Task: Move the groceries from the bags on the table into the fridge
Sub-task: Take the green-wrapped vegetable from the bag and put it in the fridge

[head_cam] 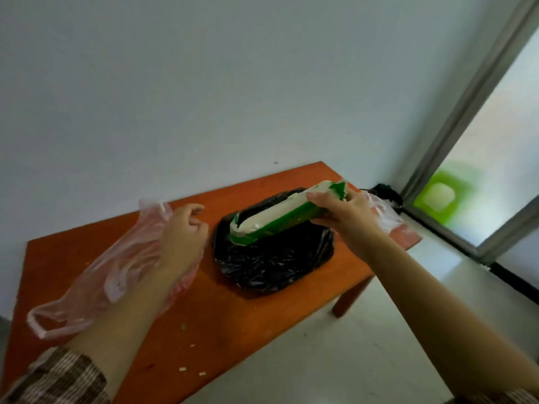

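One long green-and-white packet [271, 223] held just above the crumpled black plastic bag [271, 263].
Right hand [344, 211] gripped it; left hand [183, 231] hung loose, empty. Carrying it to the fridge looked due next.

We see an orange table [233, 330] against a plain pale wall [204, 83], a light glossy floor [364, 360], and a grey-framed window [469, 112] admitting daylight.

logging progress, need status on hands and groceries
Right hand grips green-and-white package over black bag. Left hand empty, beside clear bag. Fridge out of view.
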Demonstrator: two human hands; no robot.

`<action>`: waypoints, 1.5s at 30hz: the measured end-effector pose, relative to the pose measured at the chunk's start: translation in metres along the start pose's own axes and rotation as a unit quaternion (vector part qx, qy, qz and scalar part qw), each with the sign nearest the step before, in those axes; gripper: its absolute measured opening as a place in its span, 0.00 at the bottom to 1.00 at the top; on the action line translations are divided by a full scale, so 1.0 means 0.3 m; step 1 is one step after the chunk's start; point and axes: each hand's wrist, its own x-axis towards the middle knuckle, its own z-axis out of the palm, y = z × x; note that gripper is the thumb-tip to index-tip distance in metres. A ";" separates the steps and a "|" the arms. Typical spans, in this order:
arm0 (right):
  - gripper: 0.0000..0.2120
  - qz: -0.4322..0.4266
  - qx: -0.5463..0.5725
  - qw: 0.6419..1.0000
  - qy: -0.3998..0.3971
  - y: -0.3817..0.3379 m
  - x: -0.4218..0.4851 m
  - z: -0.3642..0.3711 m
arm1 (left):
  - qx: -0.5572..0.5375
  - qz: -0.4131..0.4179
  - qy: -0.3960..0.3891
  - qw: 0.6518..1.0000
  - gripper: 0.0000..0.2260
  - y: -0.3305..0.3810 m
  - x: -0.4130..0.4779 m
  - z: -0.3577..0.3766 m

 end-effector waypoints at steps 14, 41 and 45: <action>0.24 -0.022 -0.282 0.901 0.328 -0.086 -0.754 -1.187 | -0.069 0.263 -0.334 0.903 0.12 1.237 -0.652 0.975; 0.24 -0.095 -0.348 0.654 0.665 -0.662 -1.346 -3.176 | -0.212 0.618 -0.353 0.669 0.17 3.353 -1.409 2.110; 0.23 -0.132 -0.341 0.625 0.690 -0.723 -1.377 -3.459 | -0.215 0.637 -0.325 0.665 0.18 3.554 -1.497 2.269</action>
